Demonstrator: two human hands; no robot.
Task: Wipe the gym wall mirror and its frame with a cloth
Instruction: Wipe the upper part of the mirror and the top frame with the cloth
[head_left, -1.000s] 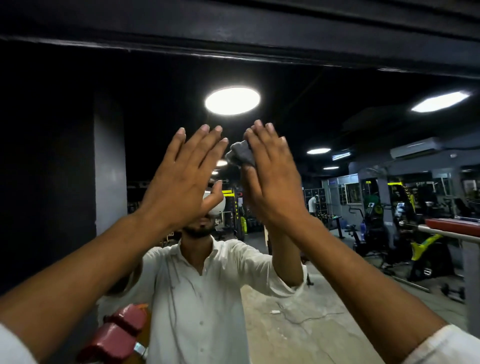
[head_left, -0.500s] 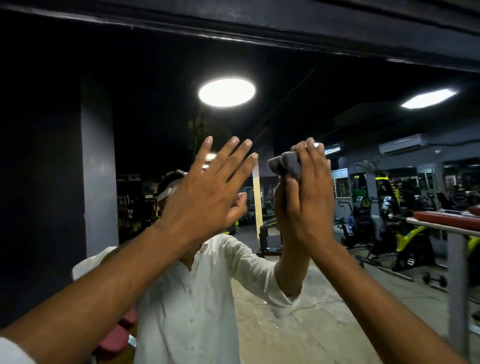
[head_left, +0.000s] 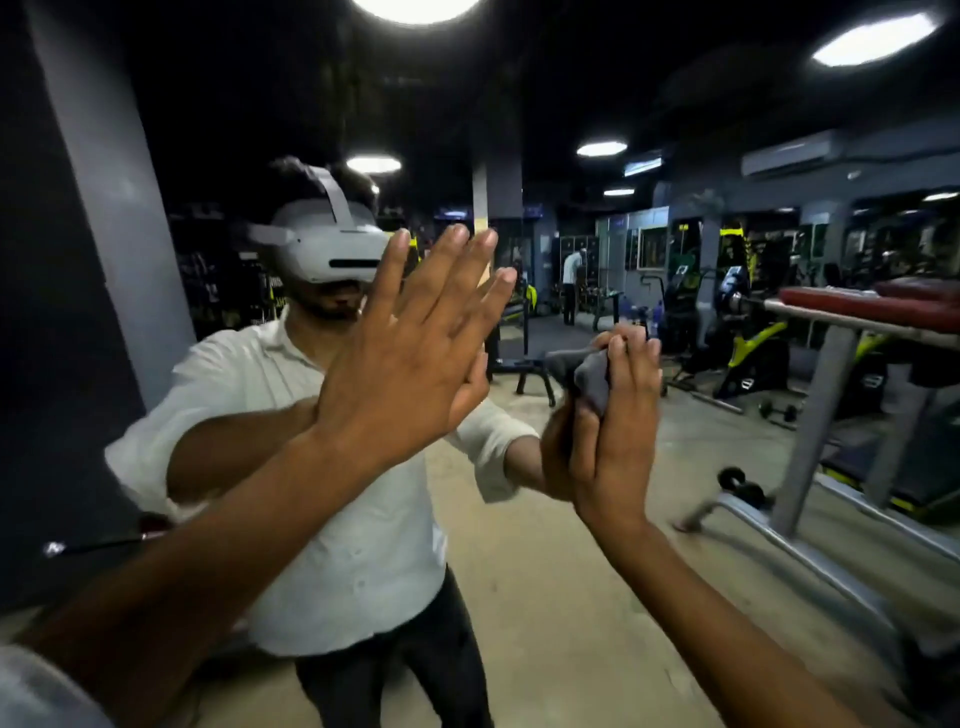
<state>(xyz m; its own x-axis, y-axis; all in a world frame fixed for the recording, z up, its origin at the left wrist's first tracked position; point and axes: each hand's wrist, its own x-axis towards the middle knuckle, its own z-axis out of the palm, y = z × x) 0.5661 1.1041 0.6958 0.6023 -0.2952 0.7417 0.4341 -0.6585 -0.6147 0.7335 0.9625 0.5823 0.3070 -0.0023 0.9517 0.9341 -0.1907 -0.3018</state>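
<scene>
The wall mirror fills the view and reflects the gym and a person in a white shirt; its frame is out of sight. My left hand lies flat on the glass at centre, fingers straight and spread. My right hand, lower and to the right, holds a bunched grey cloth against the glass. The cloth sticks out between the thumb and the fingers. Each hand meets its own reflection on the mirror.
Everything else is a reflection: a red padded bench on a grey steel stand at right, yellow and black machines behind it, a dumbbell on the concrete floor, and a grey pillar at left.
Both hands have slid down the glass, the right one with the cloth lower and further right. The view has dropped, and the dark top frame has left the picture.
</scene>
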